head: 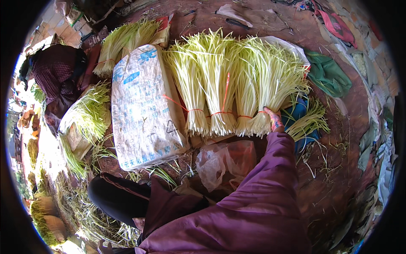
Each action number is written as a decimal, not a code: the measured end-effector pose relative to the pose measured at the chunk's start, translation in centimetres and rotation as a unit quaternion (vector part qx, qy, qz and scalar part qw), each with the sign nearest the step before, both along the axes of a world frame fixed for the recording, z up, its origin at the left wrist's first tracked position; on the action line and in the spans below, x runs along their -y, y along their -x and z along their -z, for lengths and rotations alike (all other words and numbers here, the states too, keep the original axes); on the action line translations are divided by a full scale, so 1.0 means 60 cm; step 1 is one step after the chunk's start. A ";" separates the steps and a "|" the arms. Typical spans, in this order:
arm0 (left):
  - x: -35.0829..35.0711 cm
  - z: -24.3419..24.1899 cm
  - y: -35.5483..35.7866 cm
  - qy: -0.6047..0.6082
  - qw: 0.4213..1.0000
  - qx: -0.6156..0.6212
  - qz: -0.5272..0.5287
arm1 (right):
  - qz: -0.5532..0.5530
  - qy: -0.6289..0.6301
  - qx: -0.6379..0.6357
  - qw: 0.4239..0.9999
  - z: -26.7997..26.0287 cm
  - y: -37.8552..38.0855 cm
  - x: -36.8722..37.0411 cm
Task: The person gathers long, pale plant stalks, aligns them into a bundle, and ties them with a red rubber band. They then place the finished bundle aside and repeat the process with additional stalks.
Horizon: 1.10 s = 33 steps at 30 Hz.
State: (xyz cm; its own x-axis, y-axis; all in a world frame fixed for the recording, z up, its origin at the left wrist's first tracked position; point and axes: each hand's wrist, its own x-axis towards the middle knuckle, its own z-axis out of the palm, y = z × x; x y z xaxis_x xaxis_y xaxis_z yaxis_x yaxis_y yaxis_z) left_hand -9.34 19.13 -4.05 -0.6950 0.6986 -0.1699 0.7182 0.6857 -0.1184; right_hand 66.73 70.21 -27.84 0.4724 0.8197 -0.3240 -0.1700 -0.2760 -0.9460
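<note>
My right hand (pixel 274 119), at the end of a purple sleeve, grips the lower stalks of the rightmost bundle of blanched chives (pixel 273 85). A red tie circles that bundle beside my thumb; my other fingers are mostly hidden. Left of it stand several similar tied bundles, among them a middle bundle (pixel 221 89) with a long loose red tie end and a left bundle (pixel 192 85). Their pale cut ends face me. What appears to be my left hand (pixel 105 247) shows only as dim fingers at the bottom edge, and what it does is unclear.
A printed white woven sack (pixel 146 111) lies left of the bundles. A clear plastic bag (pixel 226 162) rests before me. Loose chives (pixel 307 122) lie on blue material at right, near a green sack (pixel 330 74). Another person (pixel 57 70) bends over chives (pixel 87 114) at left.
</note>
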 end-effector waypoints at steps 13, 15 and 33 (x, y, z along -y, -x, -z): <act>0.060 0.014 0.021 0.016 0.999 0.002 -0.034 | -0.233 -0.105 -0.086 0.963 -0.277 0.098 -0.042; 0.061 0.019 0.027 0.018 0.999 0.005 -0.034 | -0.123 -0.078 -0.257 0.955 -0.152 0.125 -0.024; 0.181 0.044 0.001 -0.034 0.998 -0.004 -0.060 | -0.064 0.151 0.544 0.823 -0.095 0.238 -0.013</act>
